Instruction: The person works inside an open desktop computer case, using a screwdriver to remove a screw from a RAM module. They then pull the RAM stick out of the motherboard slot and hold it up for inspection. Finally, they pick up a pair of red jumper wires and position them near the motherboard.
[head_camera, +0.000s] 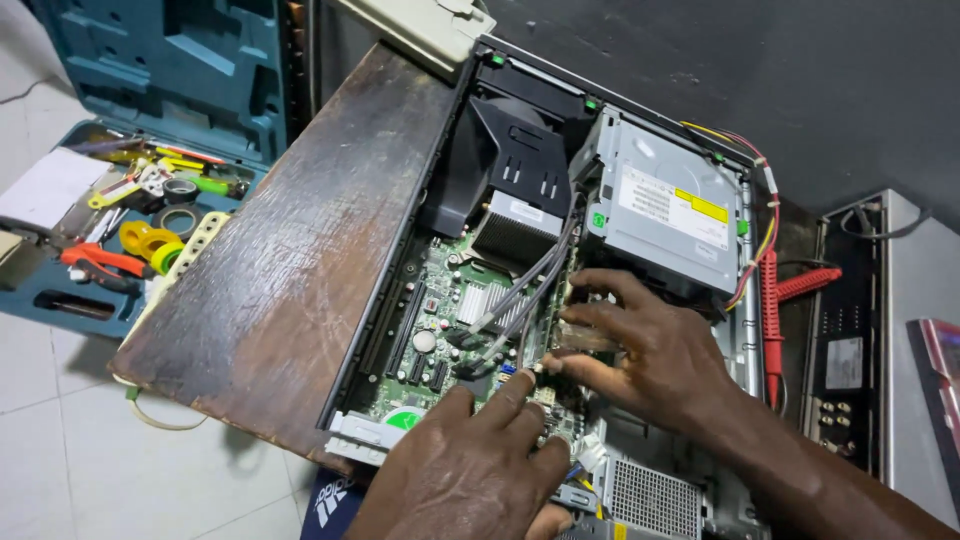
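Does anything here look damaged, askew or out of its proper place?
Yes. The dark wooden tabletop is badly worn and scratched, with pale patches. The open desktop computer case lies at its edge; both hands, left hand and right hand, reach inside.

The computer case lies open on the right part of the table. Inside the case, the motherboard sits at its left, the heatsink behind the motherboard, and the drive at the case's back right. Both hands rest in the case's front part: the left hand nearest the front edge, the right hand just before the drive. The toolbox lies well left of the case, on the floor beyond the table.
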